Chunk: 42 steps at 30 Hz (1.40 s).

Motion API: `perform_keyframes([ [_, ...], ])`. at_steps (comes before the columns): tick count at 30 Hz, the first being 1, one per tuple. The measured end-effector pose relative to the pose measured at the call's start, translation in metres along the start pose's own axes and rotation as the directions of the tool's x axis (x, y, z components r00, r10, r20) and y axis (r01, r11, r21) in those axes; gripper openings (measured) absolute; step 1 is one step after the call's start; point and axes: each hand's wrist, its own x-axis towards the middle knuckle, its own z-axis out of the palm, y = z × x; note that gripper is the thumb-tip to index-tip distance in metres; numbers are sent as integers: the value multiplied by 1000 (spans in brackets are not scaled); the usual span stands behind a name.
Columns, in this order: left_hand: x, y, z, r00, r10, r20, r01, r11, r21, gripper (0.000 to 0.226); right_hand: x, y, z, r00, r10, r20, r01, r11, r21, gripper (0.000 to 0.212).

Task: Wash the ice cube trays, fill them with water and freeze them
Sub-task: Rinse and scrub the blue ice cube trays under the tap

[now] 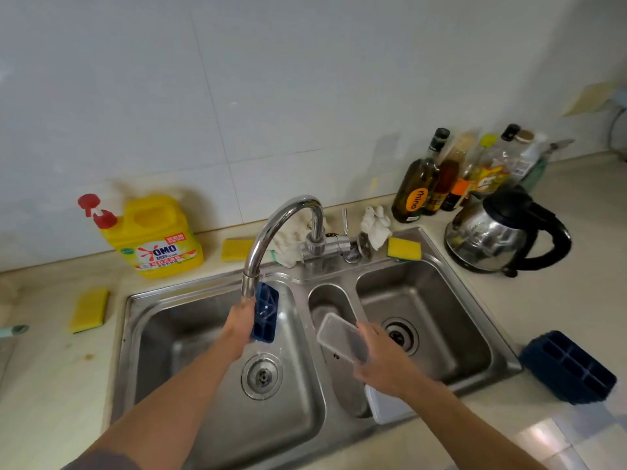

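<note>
Starting at the far left of my view, the yellow detergent bottle (159,232) stands against the wall and a yellow sponge (90,310) lies on the counter just beside the left basin (190,334); neither is in use. My left hand (239,322) is over that basin, fingers wrapped round the left long edge of the blue ice cube tray (265,317). The tray stands nearly on end with its cells toward me, its upper end in the stream at the mouth of the faucet (271,228). It sits just to the right of the hand, above the basin.

The risk as I judge it: water striking a steep, wet tray may splash over the rim, and a one-edge grip on slick plastic could let it slide down into the basin.

Further right, my right hand (380,368) grips the near end of the clear lid (342,335), which slants up and left from the hand over the small middle basin. Held by one end, it could twist loose.

At the far right a second blue tray (570,368), possibly a stack, lies on the counter, well apart from both hands
</note>
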Motion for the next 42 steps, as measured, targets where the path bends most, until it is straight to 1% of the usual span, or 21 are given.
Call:
perform_keyframes([
  [1,-3,0,3,1000,-11,-2,11,999,-32,37,-4,10,-1,1000,2,1,-2,998,-56,68],
  [4,-12,-2,11,1000,9,8,-9,995,-96,36,-17,41,-1,999,30,30,-25,987,-157,66],
  [6,-18,-3,15,999,36,-15,-37,996,-77,44,-26,59,-1,996,74,58,-64,985,-159,74],
  [8,-21,-4,17,998,33,-47,-36,998,-55,56,-36,75,1,993,90,80,-75,983,-169,83],
  [11,-28,-5,16,999,3,-55,-10,992,-123,63,-48,93,4,997,61,56,-44,963,-266,82],
  [14,-34,-6,13,999,-14,-47,5,981,-192,63,-54,103,10,998,53,28,-41,941,-335,83],
  [18,-43,-9,10,1000,-3,-4,2,965,-262,56,-58,111,19,994,88,67,-52,904,-424,91],
  [21,-49,-13,8,1000,-7,16,11,958,-287,54,-55,108,20,994,79,78,-35,890,-454,95],
  [24,-56,-17,8,999,-1,42,12,962,-273,53,-49,98,18,995,75,59,-46,920,-389,96],
  [27,-59,-16,10,998,20,55,-5,967,-255,55,-39,80,16,999,41,-2,-39,955,-294,89],
  [28,-60,-14,11,998,26,51,-12,968,-251,51,-34,73,15,1000,15,-17,-19,962,-271,86],
  [31,-59,-12,9,998,27,53,-11,962,-274,28,-20,45,13,995,-82,-52,71,980,-186,72],
  [32,-58,-11,8,998,19,60,0,955,-296,25,-15,35,13,992,-113,-59,101,980,-173,69],
  [35,-54,-10,1,997,-8,76,34,940,-338,23,1,3,16,981,-186,-63,175,974,-145,66],
  [38,-46,-9,-6,997,-38,65,60,927,-371,25,17,-27,23,971,-233,-48,226,968,-113,65],
  [41,-38,-6,-14,997,-58,58,77,901,-426,25,34,-62,31,965,-260,-22,260,965,20,62],
  [42,-37,-5,-16,996,-60,60,81,894,-440,25,39,-71,35,970,-244,-17,245,966,85,61],
])
